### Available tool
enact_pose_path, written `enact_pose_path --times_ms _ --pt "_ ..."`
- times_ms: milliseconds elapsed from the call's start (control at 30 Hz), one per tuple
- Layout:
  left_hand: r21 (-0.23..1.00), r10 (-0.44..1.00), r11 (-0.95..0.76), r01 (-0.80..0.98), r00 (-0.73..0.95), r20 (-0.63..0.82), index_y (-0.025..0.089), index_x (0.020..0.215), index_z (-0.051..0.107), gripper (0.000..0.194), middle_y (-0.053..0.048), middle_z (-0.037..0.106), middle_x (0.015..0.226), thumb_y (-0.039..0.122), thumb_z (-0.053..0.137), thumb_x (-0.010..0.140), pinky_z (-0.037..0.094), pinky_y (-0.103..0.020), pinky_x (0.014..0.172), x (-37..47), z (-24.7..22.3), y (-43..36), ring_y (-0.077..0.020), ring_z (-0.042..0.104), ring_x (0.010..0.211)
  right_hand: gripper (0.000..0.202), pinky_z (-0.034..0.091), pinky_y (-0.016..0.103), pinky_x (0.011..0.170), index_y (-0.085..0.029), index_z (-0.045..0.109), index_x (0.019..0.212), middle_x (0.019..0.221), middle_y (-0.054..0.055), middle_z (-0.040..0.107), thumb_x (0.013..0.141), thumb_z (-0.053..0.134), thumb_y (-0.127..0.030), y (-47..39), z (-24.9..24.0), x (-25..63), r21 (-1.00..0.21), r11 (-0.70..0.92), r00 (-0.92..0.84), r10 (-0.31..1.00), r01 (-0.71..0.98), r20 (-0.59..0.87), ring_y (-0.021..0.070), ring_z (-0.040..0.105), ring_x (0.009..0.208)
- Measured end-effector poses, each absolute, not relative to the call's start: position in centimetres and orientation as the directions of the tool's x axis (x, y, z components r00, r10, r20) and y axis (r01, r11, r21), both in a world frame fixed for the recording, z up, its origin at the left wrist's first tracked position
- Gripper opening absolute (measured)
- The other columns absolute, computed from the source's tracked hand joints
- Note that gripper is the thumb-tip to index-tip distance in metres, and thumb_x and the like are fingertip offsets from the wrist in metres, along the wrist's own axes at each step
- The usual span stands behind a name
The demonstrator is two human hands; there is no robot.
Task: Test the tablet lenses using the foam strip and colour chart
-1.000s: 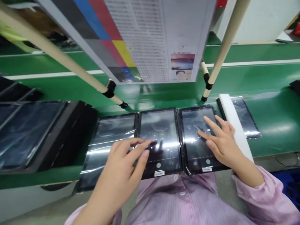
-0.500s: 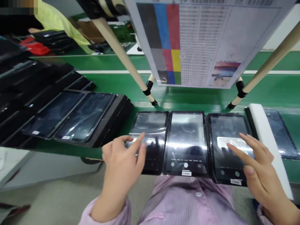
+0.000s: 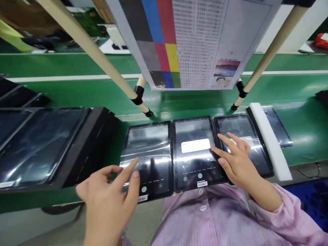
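Note:
Three tablets lie side by side at the near edge of the green bench. My left hand point(image 3: 110, 198) is over the left tablet point(image 3: 153, 147), fingers apart and holding nothing, its index fingertip at the screen. A white pop-up box shows on the middle tablet point(image 3: 194, 130). My right hand point(image 3: 238, 160) is spread and holds nothing; one fingertip is at the right end of that box, while its other fingers reach over the right tablet point(image 3: 256, 153), which also shows a pale box, partly covered by the hand.
A chart point(image 3: 200, 44) hangs from a beige pipe frame point(image 3: 102, 65) beyond the tablets. Black trays with film-covered tablets point(image 3: 48, 140) stand at left. A white foam strip point(image 3: 271, 143) and another tablet point(image 3: 275, 124) lie at right on the green bench point(image 3: 302, 119).
The view has shifted and turned. My right hand has moved from the right tablet to the middle one, where a white box now shows. My left hand is still over the left tablet.

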State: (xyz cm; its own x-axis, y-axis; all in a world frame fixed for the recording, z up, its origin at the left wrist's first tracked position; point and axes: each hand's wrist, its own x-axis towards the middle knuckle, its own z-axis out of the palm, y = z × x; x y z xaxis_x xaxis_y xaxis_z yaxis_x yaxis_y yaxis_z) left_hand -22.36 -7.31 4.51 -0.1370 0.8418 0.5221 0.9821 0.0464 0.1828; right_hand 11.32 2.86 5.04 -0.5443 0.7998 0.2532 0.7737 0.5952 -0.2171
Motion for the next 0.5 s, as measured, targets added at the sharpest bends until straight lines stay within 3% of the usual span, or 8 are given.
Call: enact_pose_path --times_ms 133,333,500 --pt "0.164 0.872 -0.015 0.986 -0.068 0.485 0.016 0.117 0.084 0.037 -0.020 0.064 0.109 0.031 0.051 0.106 0.042 -0.056 0.093 -21.5 4.2 -7.2 -0.0343 0.061 0.099 0.045 0.032 0.063 0.112 -0.035 0.076 0.134 0.165 0.006 0.053 0.113 0.037 -0.038 2.8 5.0 10.6 -0.193 0.568 -0.527 0.819 0.800 0.229 0.0408 0.039 0.153" --pt "0.169 0.905 0.034 0.985 -0.103 0.414 0.022 0.121 0.084 0.037 -0.022 0.060 0.120 0.020 0.051 0.105 0.046 -0.055 0.095 -19.2 4.3 -6.5 -0.0366 0.057 0.113 0.047 0.036 0.071 0.116 -0.032 0.073 0.139 0.168 0.009 0.047 0.112 0.036 -0.042 3.0 5.3 14.3 -0.288 0.552 -0.430 0.814 0.783 0.392 0.0432 0.038 0.155" --pt "0.135 0.936 0.064 0.989 -0.106 0.336 0.028 0.124 0.083 0.038 -0.021 0.062 0.124 0.029 0.050 0.105 0.046 -0.059 0.088 -19.5 3.6 -6.5 -0.0398 0.055 0.109 0.051 0.036 0.072 0.121 -0.025 0.079 0.130 0.162 0.015 0.052 0.113 0.034 -0.042 2.8 4.8 19.0 -0.281 0.395 -0.246 0.861 0.875 0.445 0.0423 0.043 0.153"
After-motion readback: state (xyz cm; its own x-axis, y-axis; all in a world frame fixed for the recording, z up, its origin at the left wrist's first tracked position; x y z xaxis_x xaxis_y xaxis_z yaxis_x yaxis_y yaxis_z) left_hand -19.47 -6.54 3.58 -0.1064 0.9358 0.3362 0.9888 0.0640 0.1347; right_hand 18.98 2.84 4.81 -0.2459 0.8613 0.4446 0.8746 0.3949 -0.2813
